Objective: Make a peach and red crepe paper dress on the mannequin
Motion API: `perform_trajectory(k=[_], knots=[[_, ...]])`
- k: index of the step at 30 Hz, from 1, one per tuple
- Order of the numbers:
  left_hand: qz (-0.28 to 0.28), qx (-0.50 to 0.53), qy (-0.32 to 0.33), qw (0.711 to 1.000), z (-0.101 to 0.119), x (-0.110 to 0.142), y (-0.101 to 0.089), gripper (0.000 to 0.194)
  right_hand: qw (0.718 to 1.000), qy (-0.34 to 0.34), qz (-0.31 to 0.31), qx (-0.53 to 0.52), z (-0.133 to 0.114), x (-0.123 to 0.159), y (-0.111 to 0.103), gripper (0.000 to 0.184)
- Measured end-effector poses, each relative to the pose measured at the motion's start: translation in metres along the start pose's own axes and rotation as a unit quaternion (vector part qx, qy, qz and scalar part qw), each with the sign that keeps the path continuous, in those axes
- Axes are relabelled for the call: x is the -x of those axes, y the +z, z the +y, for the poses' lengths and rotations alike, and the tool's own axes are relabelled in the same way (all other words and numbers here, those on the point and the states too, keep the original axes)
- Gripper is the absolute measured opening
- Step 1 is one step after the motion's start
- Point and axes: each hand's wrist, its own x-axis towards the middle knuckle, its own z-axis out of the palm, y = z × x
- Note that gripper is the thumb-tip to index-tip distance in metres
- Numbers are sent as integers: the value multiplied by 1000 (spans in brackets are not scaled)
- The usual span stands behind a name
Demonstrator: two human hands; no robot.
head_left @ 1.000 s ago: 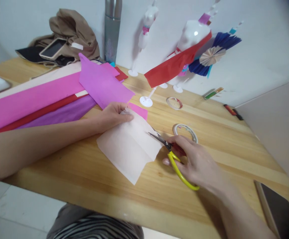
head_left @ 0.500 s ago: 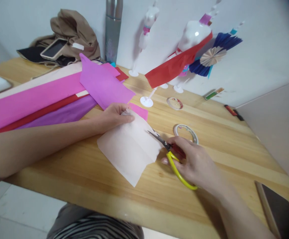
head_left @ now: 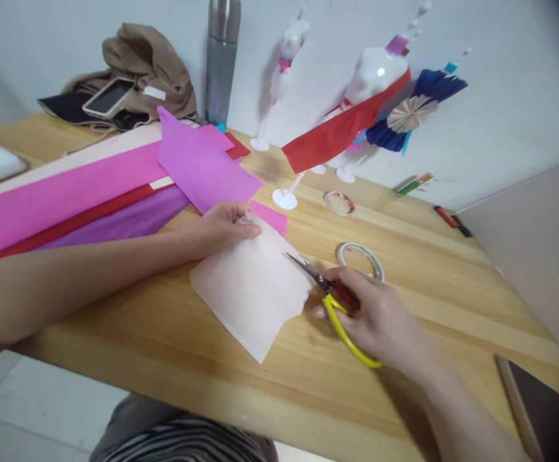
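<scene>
A pale pink sheet of crepe paper lies on the wooden table. My left hand pinches its far corner, fingers closed on the paper. My right hand grips yellow-handled scissors, whose dark blades point left into the sheet's right edge. A roll of tape lies just beyond my right hand.
Long strips of pink, purple and red paper cover the left side. White mannequin stands with red and blue paper stand at the back, beside a steel flask. A second tape roll, a phone on a brown bag and a dark tablet are around.
The scissors and my right hand have shifted very slightly; the view has dropped a little. The left hand keeps its hold on the sheet.
</scene>
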Motion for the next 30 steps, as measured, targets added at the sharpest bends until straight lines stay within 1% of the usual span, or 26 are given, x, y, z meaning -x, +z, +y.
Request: perform_trajectory(k=[3,12,18,20,24,27,30], knots=[[-5,14,2,1000,-1,0,0,21,1000,-6,12,6,3,1,1,22],[-1,0,11,1000,-7,-3,-4,19,999,-34,41,9,7,0,5,26],[-23,7,12,1000,-9,-4,-5,19,998,-27,51,10,7,0,5,28],[-19,-3,10,1000,-9,-4,-6,19,998,-18,52,9,7,0,5,27],[-8,-21,5,1000,-11,-4,-7,18,999,2,38,8,8,0,5,28],[-17,-17,2,1000,-12,-6,-8,17,1000,13,14,1,8,0,4,29],[-26,-13,3,1000,-13,-7,-8,16,1000,7,-5,-12,5,-1,3,27]])
